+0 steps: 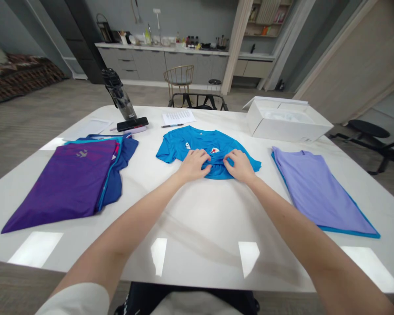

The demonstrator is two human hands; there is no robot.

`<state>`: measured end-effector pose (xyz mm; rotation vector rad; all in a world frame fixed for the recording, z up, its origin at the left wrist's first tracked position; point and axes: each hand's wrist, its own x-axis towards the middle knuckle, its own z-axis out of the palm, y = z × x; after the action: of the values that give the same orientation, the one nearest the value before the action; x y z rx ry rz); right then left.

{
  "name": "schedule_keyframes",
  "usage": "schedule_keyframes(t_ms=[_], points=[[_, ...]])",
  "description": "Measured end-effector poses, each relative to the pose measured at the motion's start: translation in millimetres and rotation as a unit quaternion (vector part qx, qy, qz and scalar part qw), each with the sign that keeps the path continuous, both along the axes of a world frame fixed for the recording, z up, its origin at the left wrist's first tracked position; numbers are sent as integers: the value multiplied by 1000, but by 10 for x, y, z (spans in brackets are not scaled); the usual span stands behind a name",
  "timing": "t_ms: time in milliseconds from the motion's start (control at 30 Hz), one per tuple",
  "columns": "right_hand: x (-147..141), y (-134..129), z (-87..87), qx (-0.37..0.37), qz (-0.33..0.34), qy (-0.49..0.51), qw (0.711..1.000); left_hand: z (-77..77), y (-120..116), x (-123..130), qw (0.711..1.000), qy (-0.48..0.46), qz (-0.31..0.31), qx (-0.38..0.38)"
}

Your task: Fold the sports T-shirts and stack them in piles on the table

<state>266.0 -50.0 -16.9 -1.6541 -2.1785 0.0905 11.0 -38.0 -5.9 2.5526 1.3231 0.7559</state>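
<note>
A bright blue T-shirt (pixel 202 138) with a small red-and-white badge lies on the white table (pixel 197 232), collar away from me. Its lower part is folded up toward the chest. On the left of that fold, my left hand (pixel 194 165) pinches the cloth between thumb and fingers. My right hand (pixel 240 165) grips the same fold on the right, fingers curled around the fabric. Both sleeves rest spread on the tabletop.
Purple and blue shirts (pixel 65 183) are stacked at left; folded lavender and blue shirts (pixel 325 188) lie at right. Along the back stand a white box (pixel 282 122), a printed sheet (pixel 179 117), a pen (pixel 172 126), a phone (pixel 132 124) and a black handheld vacuum (pixel 120 94).
</note>
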Motion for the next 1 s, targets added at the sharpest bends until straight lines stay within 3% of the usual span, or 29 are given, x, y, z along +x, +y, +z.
schedule_keyframes(t_ms=[100,167,300,500,600,800,900,1000], points=[[-4,-290,60,-27,79,-33,996,-40,-391,117,994,68,-85,5],[-25,-440,46,-41,87,-62,993,-130,-532,197,993,104,-63,-4],[-123,-668,-6,-39,41,-92,994,-254,-624,288,991,129,-21,-16],[-245,-984,153,-76,64,-27,995,-1,-739,-7,998,32,-56,-17],[-206,-1074,167,-95,16,-24,995,67,-804,-217,996,-16,-82,-33],[-32,-1058,-34,-114,-73,-84,987,-127,-970,-420,991,-41,-102,-71],[102,-892,-71,-148,-108,-80,980,-167,-1025,-475,990,-30,-125,-57],[270,-624,-87,-167,-100,-72,978,-115,-1049,-532,988,-8,-144,-54]])
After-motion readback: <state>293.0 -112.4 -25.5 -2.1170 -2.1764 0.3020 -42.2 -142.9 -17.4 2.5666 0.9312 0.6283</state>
